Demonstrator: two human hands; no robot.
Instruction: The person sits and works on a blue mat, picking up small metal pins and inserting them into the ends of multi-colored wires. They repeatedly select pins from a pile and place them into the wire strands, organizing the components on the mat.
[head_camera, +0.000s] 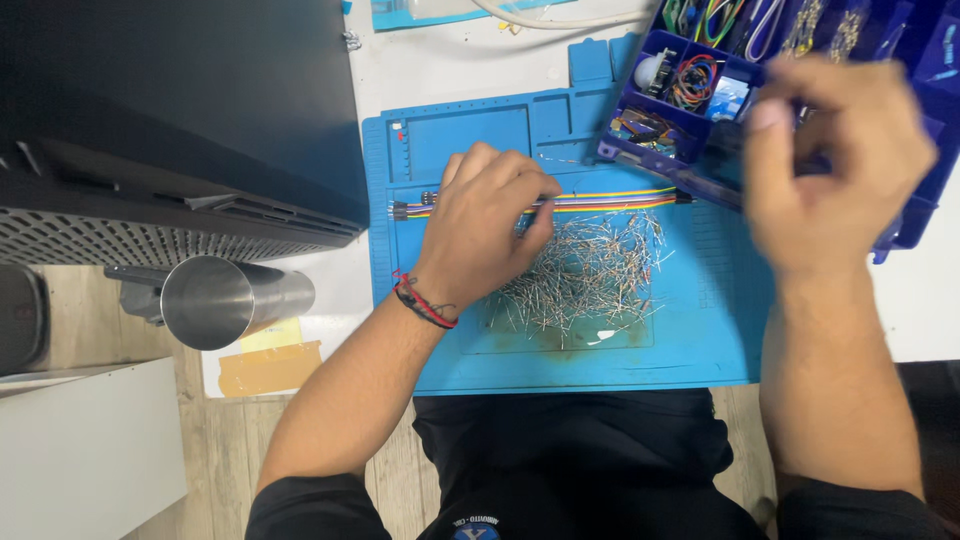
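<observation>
Several wire coils fill the blue organizer box (700, 150); right hand (830, 160) fingers unclear.

There are two hands in view: one left hand (487, 232) and one right hand (835, 160). One blue work mat (690, 340) lies on the surface. On the mat there is one flat bundle of coloured jumper wires (610, 200) and one heap of thin metal pins (590, 275); the pins are too many and too small to count. One blue compartment box (700, 90) stands at the far right, and one shiny metal cup (225, 298) is at the left. One black case (180, 120) fills the upper left. On the left wrist are two thin bracelets (425, 303), one red and one black.
</observation>
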